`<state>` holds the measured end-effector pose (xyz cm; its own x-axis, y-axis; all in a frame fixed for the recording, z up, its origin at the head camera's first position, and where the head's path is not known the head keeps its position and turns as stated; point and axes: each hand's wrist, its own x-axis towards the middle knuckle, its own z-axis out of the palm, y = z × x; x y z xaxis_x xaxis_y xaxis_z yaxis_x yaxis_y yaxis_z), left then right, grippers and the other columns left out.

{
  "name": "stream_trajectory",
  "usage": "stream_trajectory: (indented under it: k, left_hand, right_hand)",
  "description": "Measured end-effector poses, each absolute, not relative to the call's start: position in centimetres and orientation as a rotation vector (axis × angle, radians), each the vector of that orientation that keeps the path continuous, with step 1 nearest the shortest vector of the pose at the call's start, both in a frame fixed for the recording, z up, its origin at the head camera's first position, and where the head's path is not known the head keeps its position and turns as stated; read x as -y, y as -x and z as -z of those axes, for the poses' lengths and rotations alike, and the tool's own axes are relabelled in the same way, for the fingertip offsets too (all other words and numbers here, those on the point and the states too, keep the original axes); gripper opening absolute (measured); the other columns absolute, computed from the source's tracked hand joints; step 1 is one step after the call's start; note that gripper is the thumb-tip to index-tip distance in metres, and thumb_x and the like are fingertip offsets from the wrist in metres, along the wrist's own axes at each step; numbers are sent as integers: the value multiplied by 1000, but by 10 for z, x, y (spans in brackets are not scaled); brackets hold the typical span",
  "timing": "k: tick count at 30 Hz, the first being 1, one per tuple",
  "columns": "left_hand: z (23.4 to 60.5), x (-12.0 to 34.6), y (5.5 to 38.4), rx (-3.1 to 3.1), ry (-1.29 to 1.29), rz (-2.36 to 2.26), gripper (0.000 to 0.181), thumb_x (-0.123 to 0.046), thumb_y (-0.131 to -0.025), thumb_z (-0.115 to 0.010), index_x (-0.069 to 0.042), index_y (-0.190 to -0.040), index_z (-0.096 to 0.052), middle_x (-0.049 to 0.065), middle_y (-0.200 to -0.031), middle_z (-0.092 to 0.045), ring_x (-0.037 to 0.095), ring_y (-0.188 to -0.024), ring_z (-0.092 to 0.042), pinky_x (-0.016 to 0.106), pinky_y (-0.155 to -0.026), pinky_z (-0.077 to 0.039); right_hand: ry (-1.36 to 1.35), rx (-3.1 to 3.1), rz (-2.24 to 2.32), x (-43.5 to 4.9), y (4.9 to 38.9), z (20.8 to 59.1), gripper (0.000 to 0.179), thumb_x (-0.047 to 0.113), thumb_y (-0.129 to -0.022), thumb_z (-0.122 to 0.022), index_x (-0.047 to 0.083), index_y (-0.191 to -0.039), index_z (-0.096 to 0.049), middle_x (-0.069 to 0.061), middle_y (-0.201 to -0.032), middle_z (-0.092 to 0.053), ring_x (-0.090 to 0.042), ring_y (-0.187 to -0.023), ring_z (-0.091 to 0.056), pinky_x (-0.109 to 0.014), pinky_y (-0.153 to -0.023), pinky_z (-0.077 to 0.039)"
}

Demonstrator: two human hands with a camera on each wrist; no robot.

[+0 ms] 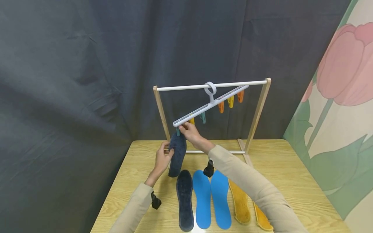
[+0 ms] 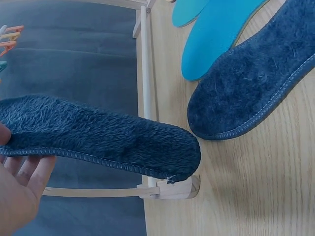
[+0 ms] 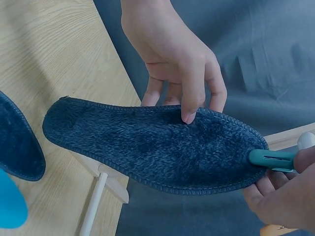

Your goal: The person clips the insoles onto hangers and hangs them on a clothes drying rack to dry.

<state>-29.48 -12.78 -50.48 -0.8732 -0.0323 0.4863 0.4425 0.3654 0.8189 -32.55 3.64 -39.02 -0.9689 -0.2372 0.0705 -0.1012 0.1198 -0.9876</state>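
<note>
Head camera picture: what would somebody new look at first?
Probably the giant pink tulip on the right side, and two bright blue insoles in the middle of the row on the table. Then maybe the fuzzy dark insole that the left hand holds, below the left end of the pale hanger.

Soft light, one small glare
The tabletop (image 1: 291,181) looks bright in the head view, with glare at the bottom edge; the curtain (image 1: 186,42) darkens lower left; wrist views look cooler, dimmer, the navy insole (image 3: 147,142) fairly sharp.
</note>
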Motion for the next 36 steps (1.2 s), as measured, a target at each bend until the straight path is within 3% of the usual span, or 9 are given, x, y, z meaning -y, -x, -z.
stream_trajectory:
  k: [10,18,25,27,32,36]
  left_hand:
    - [474,121,267,2210,389,1548,25,12,-88,-59,14,-114,-57,27,-98,-63,39,-83,-67,31,-70,-57]
    - [484,125,264,2185,490,1615,23,14,-91,-58,16,-113,-54,33,-97,-61,51,-82,-64,30,-67,-58]
    - [499,125,259,2215,445,1705,23,15,-90,-57,14,-113,-55,31,-97,-61,51,-83,-65,52,-68,-58]
    - [503,124,257,2226,435,1724,23,15,-90,-57,14,-113,-55,32,-97,-61,52,-83,-64,48,-65,-59]
    - [514,123,256,2244,421,1743,23,16,-90,-55,13,-113,-55,35,-97,-59,52,-82,-63,25,-60,-57]
    - [536,123,264,2243,409,1728,22,15,-91,-56,13,-113,-56,32,-95,-60,50,-79,-64,37,-62,-60]
  right_hand:
    - [366,-2269,1967,-40,326,393,42,9,-107,-42,-9,-145,-40,-26,-144,-45,-37,-136,-41,-47,-110,-37]
    - [385,-2299,1970,-46,329,396,42,7,-106,-44,-10,-144,-41,-27,-143,-47,-36,-135,-42,-46,-111,-35]
    - [398,-2309,1992,-50,329,396,39,5,-105,-45,-9,-142,-45,-26,-142,-49,-36,-134,-43,-46,-111,-35]
    - [397,-2299,2001,-52,329,396,38,6,-105,-45,-8,-141,-47,-24,-142,-49,-34,-134,-43,-45,-111,-35]
    - [396,-2285,2011,-55,329,397,37,5,-105,-45,-6,-141,-48,-22,-142,-50,-33,-134,-44,-44,-111,-36]
    - [385,-2271,2018,-57,329,398,37,5,-106,-44,-6,-141,-48,-23,-140,-51,-33,-133,-45,-43,-110,-36]
